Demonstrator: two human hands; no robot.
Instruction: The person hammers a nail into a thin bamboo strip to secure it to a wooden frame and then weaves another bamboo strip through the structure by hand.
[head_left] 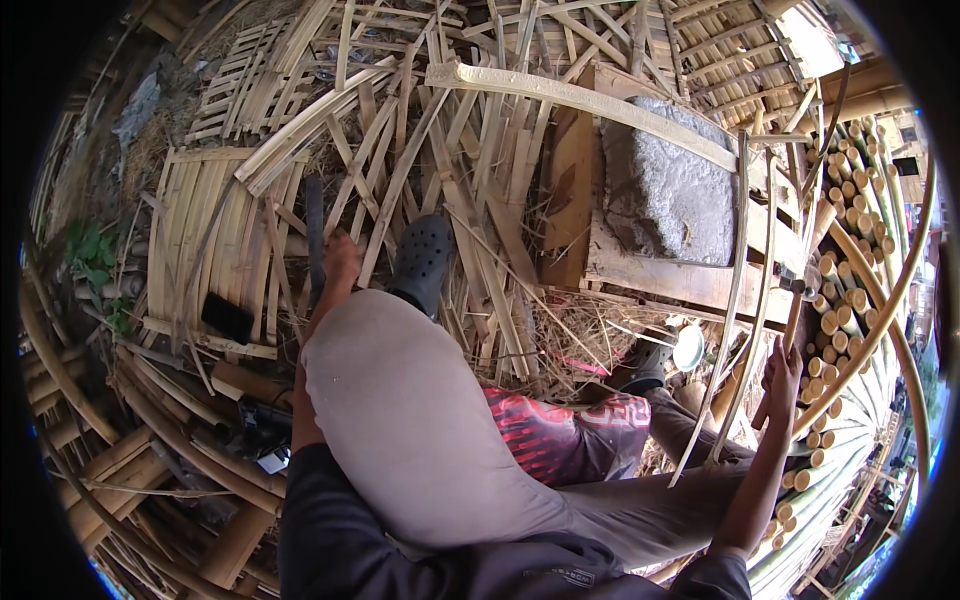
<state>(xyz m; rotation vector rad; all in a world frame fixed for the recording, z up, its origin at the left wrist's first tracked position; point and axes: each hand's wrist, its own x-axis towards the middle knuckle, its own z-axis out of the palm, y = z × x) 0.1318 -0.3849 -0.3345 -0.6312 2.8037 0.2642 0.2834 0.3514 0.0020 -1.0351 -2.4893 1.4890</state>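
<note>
We look down at a seated person amid split bamboo. Our left hand reaches forward past the raised knee, its fingers closed around the handle of a dark blade that points away from us. Our right hand, off to the side, is clamped on a long thin bamboo strip rising beyond it. Just left of that hand lies a small pale bowl; we cannot tell its contents. Cut bamboo poles stack just beyond the right hand.
</note>
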